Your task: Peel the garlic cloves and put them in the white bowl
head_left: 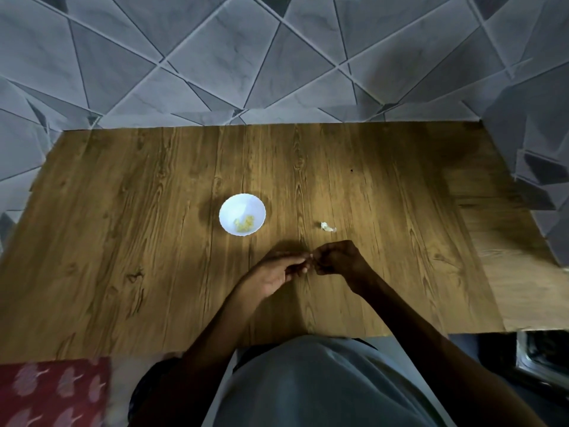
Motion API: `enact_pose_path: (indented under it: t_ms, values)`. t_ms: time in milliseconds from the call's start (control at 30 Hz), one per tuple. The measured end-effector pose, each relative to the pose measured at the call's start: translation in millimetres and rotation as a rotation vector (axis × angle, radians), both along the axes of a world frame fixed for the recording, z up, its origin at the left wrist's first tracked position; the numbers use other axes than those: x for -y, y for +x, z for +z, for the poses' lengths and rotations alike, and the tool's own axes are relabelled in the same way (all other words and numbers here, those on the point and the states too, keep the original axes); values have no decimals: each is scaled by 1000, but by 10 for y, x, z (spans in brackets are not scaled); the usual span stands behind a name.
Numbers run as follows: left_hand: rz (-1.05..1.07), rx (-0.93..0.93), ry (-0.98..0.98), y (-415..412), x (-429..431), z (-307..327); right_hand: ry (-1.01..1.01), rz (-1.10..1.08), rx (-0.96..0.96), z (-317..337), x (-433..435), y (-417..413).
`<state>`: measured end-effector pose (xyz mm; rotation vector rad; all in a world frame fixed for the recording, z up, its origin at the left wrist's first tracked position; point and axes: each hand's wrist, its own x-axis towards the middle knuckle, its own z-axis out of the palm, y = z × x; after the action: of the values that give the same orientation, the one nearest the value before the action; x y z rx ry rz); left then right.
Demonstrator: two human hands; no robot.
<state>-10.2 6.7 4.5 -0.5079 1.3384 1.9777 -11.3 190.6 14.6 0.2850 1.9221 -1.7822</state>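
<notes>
**Pinching a garlic clove (311,256) over the desk (123,241)**

Our grey shirt (308,392) is filling the bottom of the view. Our two bare forearms are angling in from either side of it, over the near edge of the desk. We are holding both hands fingertip to fingertip above the wood, close in front of us.

Our left hand (277,272) is pinching a small pale piece, the garlic clove, between its thumb and fingertips. Our right hand (340,260) is curling its fingers and gripping the same piece from the other side. The clove is showing only as a pale speck where the fingertips are meeting. It is too small for us to be telling whether any skin is on it.

The white bowl (234,204) is sitting on the desk beyond our left hand and apart from it. It is holding a small heap of yellowish peeled cloves (244,224) against its near wall.

A pale scrap (328,227) is lying on the wood just beyond our right hand, to the right of the bowl and apart from it. We are not able to tell whether it is skin or another clove.

A red cloth (46,392) with a pale pattern is showing at the lower left, beside us and below the desk's near edge. A tiled wall (215,57) of grey angular panels is rising behind the far edge.
</notes>
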Motion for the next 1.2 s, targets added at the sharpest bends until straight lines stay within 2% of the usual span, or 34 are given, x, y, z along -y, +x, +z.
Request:
enact_pose_path:
  t_ms: [100,233,333,567,700,767,900,1200]
  values:
    - [-43,-68,21,-11,32,-13,-85,19,61,-9,-13,-15]
    - [-88,-207,4,-7,31,-36,-314,-65,316,20,-6,-23]
    - [-94,-237,7,1,6,-48,-339,-81,389,43,1,-38]
    - [-78,-218,-16,30,-65,-65,-155,85,194,43,2,0]
    - [-115,-302,-208,8,-82,-95,373,80,-121,-47,16,17]
    - [-130,-337,-282,2,-77,-131,485,141,-279,-90,-2,21]
    - [-160,-363,-374,-27,-67,-182,399,129,-289,-84,-60,5]
    - [-191,-325,-299,-47,-41,-149,330,165,-173,19,-51,-42]
